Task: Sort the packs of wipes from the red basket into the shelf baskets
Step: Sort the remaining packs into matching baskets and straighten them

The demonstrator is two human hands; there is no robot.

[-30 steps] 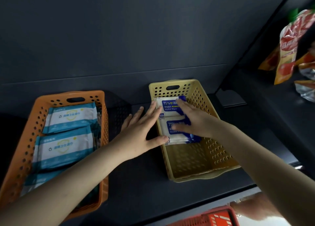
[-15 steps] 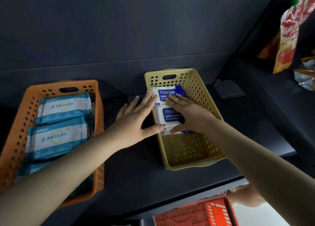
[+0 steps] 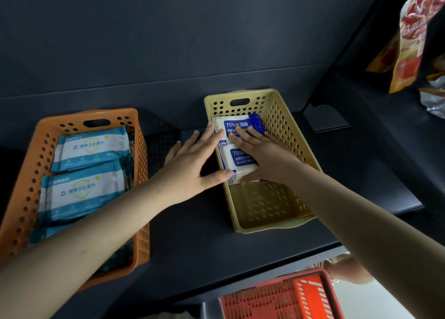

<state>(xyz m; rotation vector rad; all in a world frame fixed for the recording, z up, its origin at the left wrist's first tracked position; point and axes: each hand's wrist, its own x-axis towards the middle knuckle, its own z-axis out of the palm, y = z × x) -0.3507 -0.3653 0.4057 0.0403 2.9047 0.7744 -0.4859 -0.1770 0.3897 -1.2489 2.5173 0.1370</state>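
Observation:
A yellow basket stands on the dark shelf and holds two blue-and-white alcohol wipe packs in its far half. My right hand lies flat on the nearer pack, its fingertips reaching the far pack. My left hand is spread against the basket's left wall, thumb touching the near pack's corner. An orange basket at the left holds several teal-and-white wipe packs. The red basket shows below the shelf edge.
Bare shelf lies between the two baskets and in front of them. Hanging snack bags fill the upper right on a neighbouring shelf. A sandalled foot shows on the floor beside the red basket.
My right hand has slid the nearer pack toward the back of the yellow basket, up against the far pack. The left hand stays on the basket's left wall. The view tilted down.

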